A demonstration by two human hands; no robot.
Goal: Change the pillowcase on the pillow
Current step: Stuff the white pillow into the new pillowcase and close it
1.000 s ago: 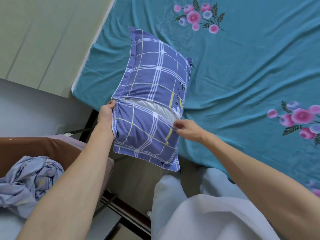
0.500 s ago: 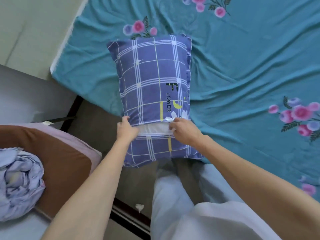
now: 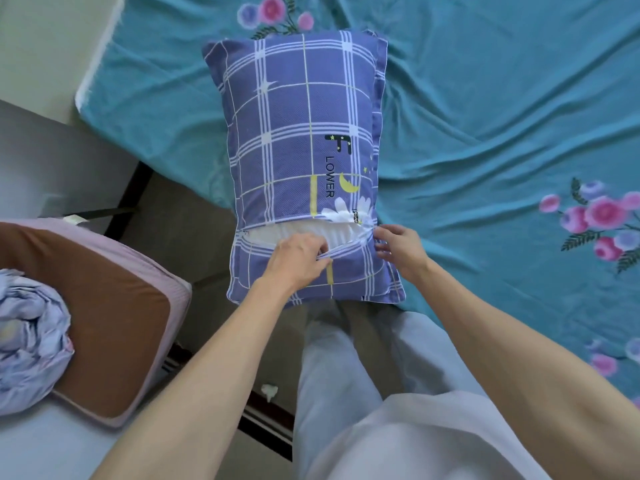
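The pillow (image 3: 301, 133), laid at the bed's (image 3: 485, 98) near edge, is steadied by the right hand (image 3: 398, 245) gripping its side seam while the pillowcase (image 3: 349, 268) flap is pinched by the left hand (image 3: 298, 259), seemingly to cover the exposed white filling.

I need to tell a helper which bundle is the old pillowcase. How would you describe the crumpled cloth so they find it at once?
Start from the teal bed sheet, then look off its near-left corner to the brown cushion. The crumpled cloth lies on its left end: a pale lilac wad, unlike the darker plaid pillowcase.
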